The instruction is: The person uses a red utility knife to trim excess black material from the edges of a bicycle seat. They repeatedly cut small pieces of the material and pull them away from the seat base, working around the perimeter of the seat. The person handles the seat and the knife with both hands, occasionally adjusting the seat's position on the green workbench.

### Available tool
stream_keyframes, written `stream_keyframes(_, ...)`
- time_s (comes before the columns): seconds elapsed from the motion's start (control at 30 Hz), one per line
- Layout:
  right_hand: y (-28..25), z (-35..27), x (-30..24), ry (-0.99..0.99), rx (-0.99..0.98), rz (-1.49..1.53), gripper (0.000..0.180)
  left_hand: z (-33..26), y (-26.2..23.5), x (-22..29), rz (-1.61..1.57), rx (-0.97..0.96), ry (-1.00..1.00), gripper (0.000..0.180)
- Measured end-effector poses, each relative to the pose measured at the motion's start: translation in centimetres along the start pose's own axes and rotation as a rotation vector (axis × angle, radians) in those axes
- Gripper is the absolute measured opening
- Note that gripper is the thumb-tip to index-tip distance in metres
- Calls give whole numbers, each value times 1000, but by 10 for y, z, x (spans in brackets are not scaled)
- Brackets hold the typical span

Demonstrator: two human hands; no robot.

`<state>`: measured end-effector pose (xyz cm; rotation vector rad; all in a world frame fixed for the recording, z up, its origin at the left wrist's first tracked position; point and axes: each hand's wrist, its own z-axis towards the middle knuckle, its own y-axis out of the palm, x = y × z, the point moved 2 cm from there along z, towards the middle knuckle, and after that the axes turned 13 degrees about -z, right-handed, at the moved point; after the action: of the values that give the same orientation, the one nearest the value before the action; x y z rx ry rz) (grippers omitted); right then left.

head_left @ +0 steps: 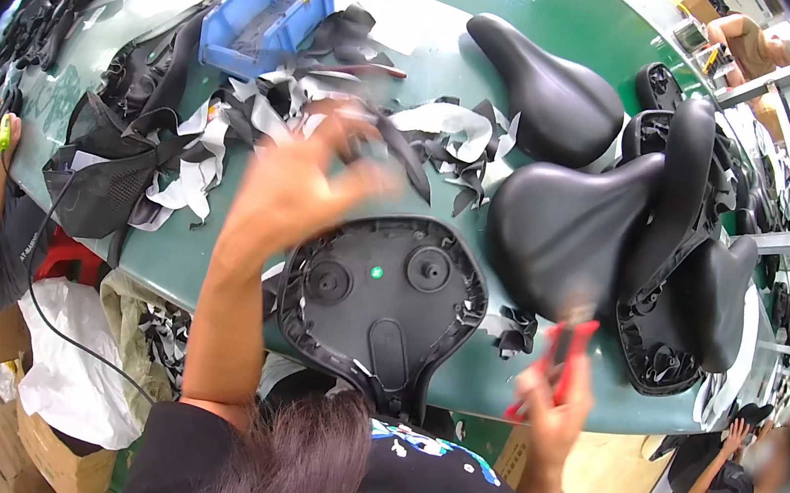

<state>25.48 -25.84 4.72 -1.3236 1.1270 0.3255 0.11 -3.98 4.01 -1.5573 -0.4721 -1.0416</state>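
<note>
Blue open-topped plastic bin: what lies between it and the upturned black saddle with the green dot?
In the head view, loose black and white scraps lie there, partly hidden by the blurred left hand.

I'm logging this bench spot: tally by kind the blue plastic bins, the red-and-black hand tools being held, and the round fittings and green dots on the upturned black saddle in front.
Blue open-topped plastic bin: 1
Red-and-black hand tool, right hand: 1
Round black fittings, upturned saddle: 2
Round green dot: 1
Total: 5
</note>
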Motion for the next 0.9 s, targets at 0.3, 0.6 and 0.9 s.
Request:
stream_keyframes(0.3,-31,247,-51,-46,10,394,26,70,-9,-16,-1269,66,-238,36)
stream_keyframes(0.6,2,341,-28,118,-67,346,19,57,112,-17,330,-37,528,33)
stream_keyframes(0.9,55,243,-92,-231,-138,326,23,-125,-43,-46,-144,-887,11,30)
